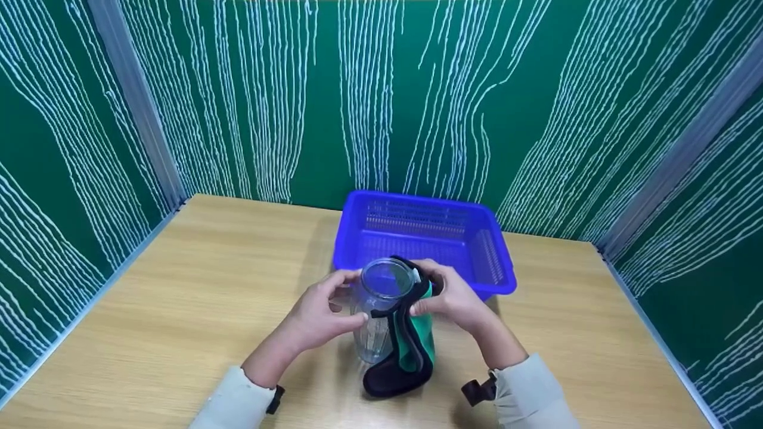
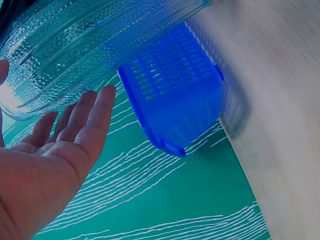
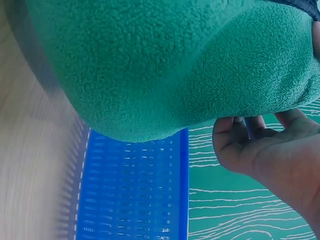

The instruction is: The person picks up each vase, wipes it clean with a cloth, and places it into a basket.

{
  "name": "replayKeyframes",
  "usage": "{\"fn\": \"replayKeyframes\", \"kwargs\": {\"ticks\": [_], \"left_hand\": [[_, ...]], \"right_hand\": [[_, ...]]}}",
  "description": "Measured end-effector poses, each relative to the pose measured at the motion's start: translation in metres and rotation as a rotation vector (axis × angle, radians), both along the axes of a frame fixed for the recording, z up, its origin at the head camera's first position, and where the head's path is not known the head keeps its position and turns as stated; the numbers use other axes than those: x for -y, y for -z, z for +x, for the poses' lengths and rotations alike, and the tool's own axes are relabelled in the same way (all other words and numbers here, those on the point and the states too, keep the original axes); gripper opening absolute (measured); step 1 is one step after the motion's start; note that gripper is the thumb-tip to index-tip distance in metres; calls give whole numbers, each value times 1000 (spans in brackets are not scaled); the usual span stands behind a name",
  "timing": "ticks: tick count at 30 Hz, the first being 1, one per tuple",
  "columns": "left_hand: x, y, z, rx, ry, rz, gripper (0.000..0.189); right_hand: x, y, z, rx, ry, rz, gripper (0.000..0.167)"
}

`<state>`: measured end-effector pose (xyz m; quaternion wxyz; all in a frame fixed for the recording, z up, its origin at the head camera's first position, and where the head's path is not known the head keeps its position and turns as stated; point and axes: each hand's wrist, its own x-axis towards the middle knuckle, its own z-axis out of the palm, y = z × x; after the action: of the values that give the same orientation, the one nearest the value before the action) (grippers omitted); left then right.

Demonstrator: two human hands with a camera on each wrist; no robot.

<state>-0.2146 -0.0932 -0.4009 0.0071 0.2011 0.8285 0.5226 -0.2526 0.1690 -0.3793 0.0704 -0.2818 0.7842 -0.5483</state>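
Note:
A clear glass jar (image 1: 375, 325) with a wide round mouth stands upright on the table; the left wrist view shows ribs and pebbled texture on its glass (image 2: 65, 60). My left hand (image 1: 322, 313) is at its left side, fingers nearly straight, thumb toward the front of the glass. Against the jar's right side stands a soft green fleece piece (image 1: 422, 328) with black trim and a black lower part. My right hand (image 1: 450, 295) grips it near the top, thumb in front and fingers behind. Its green fleece (image 3: 150, 65) fills the upper right wrist view.
A blue slotted plastic basket (image 1: 501, 262) sits right behind the jar and fleece piece, near the back wall. Green walls (image 1: 322, 89) with white wavy lines enclose the wooden table (image 1: 179, 310) at the back and sides. A dark wrist device (image 1: 478, 391) is strapped by my right sleeve.

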Motion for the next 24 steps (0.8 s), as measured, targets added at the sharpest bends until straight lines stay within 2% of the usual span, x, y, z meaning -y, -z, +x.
{"fn": "replayKeyframes", "kwargs": {"ticks": [4,8,11,16,24], "left_hand": [[-3,-3,4,-3,-26,-71,73],[-8,-4,7,-11,-84,-130,87],[-11,-3,7,-34,-117,-148,86],[-11,-1,7,-63,-118,-128,80],[-13,0,6,-34,-104,-85,79]], "right_hand": [[0,0,1,-16,9,51,68],[0,2,3,-70,25,124,66],[-1,5,4,-91,26,157,69],[-3,10,5,-85,4,160,76],[-7,14,4,-76,2,147,78]]}}
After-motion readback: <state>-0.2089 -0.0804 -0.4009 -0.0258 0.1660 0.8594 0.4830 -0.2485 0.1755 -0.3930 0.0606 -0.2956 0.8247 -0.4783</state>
